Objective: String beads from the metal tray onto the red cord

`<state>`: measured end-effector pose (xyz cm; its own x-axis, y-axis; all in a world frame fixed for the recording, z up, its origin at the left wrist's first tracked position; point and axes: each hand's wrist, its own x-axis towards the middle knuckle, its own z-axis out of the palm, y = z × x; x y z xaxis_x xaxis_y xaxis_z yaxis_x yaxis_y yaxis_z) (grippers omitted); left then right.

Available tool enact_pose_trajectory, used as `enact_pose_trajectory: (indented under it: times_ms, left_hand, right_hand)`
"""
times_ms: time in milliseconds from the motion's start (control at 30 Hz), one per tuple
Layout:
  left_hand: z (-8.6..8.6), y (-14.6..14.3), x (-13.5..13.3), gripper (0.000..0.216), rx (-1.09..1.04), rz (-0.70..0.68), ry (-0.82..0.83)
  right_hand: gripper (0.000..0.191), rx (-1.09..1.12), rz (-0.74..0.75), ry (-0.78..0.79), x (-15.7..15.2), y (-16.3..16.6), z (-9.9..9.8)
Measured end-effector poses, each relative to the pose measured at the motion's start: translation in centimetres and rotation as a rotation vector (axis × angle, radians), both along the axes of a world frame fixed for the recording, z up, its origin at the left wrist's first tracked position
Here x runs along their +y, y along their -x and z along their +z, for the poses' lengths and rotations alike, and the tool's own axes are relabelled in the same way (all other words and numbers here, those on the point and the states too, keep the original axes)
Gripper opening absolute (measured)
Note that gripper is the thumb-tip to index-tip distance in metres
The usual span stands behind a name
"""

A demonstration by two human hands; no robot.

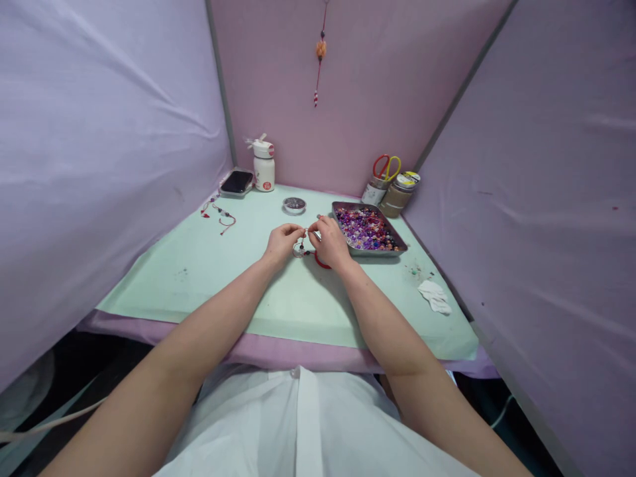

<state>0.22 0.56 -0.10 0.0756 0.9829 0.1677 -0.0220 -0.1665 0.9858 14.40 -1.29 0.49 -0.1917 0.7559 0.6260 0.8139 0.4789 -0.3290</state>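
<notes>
Over the middle of the table my left hand (285,241) pinches a thin cord between thumb and fingertips. Close on its right, my right hand (330,241) is closed at the fingertips on the same cord, almost touching the left. Below the fingers hangs the beaded cord (301,247), with dark beads and a thin loop. A red curved loop (322,262) shows partly under my right hand; the rest of it is hidden. Just beside that hand stands a metal tray (377,252) full of purple, red and orange beads (365,227).
Behind the hands is a small round dish (295,205) of tiny dark pieces. A white bottle (264,169), a clear box (237,182) and beaded strings (221,215) lie left. Jars (397,195), scissors (387,167) and a crumpled tissue (435,297) are right. Cloth walls surround the table.
</notes>
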Motion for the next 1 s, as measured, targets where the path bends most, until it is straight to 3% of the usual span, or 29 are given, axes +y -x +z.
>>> enact_pose_trajectory:
  times_ms: [400,867,1000]
  left_hand:
    - [0.26,-0.08,-0.33,0.014,0.003,-0.025,0.000]
    - [0.14,-0.11,-0.37,0.011,0.067,-0.040,-0.094]
    - [0.15,-0.18,-0.48,0.012,0.084,-0.068,-0.046]
  right_hand:
    - [0.019,0.061,0.026,-0.001,0.00,-0.08,0.11]
    - [0.013,0.040,0.009,0.012,-0.16,-0.03,0.23]
    - [0.011,0.021,0.002,0.014,-0.32,0.04,0.43]
